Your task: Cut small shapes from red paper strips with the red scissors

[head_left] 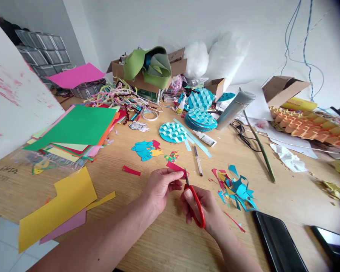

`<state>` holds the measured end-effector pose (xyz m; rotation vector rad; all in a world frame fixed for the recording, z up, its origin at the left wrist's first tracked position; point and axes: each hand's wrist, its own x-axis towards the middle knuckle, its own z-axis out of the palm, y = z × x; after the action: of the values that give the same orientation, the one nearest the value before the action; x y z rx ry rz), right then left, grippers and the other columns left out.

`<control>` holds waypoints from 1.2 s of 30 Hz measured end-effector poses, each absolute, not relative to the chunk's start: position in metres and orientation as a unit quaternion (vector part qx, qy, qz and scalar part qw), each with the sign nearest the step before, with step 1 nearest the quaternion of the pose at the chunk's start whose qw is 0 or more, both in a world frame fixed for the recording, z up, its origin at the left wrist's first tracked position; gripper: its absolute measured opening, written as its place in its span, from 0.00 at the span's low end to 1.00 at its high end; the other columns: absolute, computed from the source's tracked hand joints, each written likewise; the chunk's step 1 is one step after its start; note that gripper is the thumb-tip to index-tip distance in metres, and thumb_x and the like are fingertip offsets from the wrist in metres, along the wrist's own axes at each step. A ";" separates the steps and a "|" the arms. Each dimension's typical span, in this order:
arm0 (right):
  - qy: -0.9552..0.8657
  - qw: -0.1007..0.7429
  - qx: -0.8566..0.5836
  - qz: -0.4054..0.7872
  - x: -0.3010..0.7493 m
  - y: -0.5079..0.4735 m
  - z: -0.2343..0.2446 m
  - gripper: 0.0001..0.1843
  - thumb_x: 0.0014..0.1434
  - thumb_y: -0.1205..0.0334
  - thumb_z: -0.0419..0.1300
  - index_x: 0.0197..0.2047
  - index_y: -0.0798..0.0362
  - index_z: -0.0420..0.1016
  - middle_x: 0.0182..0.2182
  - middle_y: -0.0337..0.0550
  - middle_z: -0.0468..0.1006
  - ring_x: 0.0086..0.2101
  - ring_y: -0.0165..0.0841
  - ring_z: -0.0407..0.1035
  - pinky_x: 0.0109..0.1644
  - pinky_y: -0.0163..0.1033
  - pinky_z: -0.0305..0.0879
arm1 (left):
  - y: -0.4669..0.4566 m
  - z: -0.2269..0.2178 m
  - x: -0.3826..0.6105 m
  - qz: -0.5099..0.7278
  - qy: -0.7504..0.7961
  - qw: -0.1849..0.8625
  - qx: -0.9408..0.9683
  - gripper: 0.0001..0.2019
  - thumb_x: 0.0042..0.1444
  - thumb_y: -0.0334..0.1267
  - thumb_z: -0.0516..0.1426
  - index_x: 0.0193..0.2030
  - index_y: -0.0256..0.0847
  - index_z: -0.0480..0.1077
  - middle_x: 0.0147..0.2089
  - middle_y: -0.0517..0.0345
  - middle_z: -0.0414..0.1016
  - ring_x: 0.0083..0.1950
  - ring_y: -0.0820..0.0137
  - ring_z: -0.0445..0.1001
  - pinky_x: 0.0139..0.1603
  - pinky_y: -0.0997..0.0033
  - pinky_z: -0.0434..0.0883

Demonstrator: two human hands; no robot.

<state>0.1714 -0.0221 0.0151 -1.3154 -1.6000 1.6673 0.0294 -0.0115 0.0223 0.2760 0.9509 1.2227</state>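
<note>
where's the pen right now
In the head view, the pen lies on the table near centre, just beyond the scissors and left of the blue scrap pile.

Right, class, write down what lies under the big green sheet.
Under the green sheet lies a stack of sheets: orange, red, yellow and pink edges stick out. Their middles and their number are covered.

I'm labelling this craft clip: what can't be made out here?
Head view, red paper piece: outline partly hidden by fingers of the left hand.
Head view, scissors: blades too small to tell open or closed; the right hand covers one handle loop.
Head view, dark tablet: cut off by bottom edge.
</note>
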 end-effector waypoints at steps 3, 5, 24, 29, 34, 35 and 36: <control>-0.581 0.240 -0.468 0.621 0.171 -0.021 0.016 0.28 0.56 0.36 0.54 0.27 0.56 0.66 0.16 0.36 0.70 0.13 0.25 0.65 0.16 0.27 0.53 | -0.013 0.021 0.030 0.550 0.421 0.710 0.128 0.09 0.38 0.35 0.68 0.26 0.33 0.76 0.26 0.55 0.75 0.27 0.75 0.70 0.31 0.75 0.67; -0.581 0.241 -0.465 0.624 0.171 -0.021 0.017 0.28 0.56 0.36 0.54 0.28 0.56 0.67 0.16 0.36 0.70 0.13 0.25 0.65 0.16 0.27 0.53 | -0.014 0.021 0.030 0.549 0.421 0.711 0.127 0.09 0.38 0.35 0.67 0.26 0.33 0.76 0.27 0.55 0.75 0.27 0.76 0.70 0.31 0.75 0.66; -0.592 0.233 -0.482 0.603 0.171 -0.021 0.017 0.30 0.55 0.33 0.53 0.27 0.56 0.66 0.16 0.38 0.70 0.14 0.25 0.65 0.16 0.28 0.54 | -0.013 0.022 0.030 0.554 0.414 0.713 0.114 0.09 0.37 0.34 0.67 0.25 0.32 0.75 0.25 0.55 0.74 0.26 0.76 0.69 0.30 0.74 0.65; -0.592 0.238 -0.481 0.602 0.171 -0.021 0.015 0.30 0.56 0.34 0.53 0.28 0.56 0.67 0.16 0.37 0.70 0.14 0.25 0.65 0.16 0.28 0.54 | -0.013 0.022 0.031 0.556 0.417 0.710 0.112 0.09 0.36 0.34 0.68 0.25 0.32 0.75 0.26 0.55 0.74 0.26 0.76 0.69 0.30 0.74 0.65; -0.594 0.239 -0.482 0.599 0.171 -0.021 0.015 0.29 0.56 0.34 0.54 0.29 0.57 0.67 0.17 0.38 0.71 0.14 0.25 0.65 0.16 0.27 0.54 | -0.014 0.023 0.031 0.552 0.424 0.709 0.111 0.10 0.36 0.34 0.68 0.25 0.32 0.75 0.26 0.55 0.75 0.26 0.75 0.69 0.31 0.74 0.65; -0.594 0.238 -0.482 0.599 0.171 -0.021 0.015 0.29 0.56 0.34 0.54 0.29 0.57 0.67 0.17 0.38 0.71 0.14 0.25 0.65 0.16 0.27 0.54 | -0.014 0.023 0.031 0.552 0.424 0.709 0.111 0.10 0.36 0.34 0.68 0.25 0.32 0.75 0.26 0.55 0.75 0.26 0.75 0.69 0.31 0.74 0.65; -0.594 0.238 -0.482 0.599 0.172 -0.022 0.015 0.29 0.56 0.35 0.54 0.29 0.57 0.67 0.17 0.38 0.70 0.14 0.25 0.65 0.15 0.27 0.54 | -0.014 0.023 0.031 0.552 0.424 0.709 0.112 0.10 0.36 0.34 0.68 0.25 0.32 0.75 0.26 0.55 0.75 0.26 0.75 0.69 0.31 0.74 0.65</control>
<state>0.1716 -0.0215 0.0151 -1.3203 -1.6274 1.6401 0.0314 -0.0140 0.0231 0.2487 0.9407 1.2260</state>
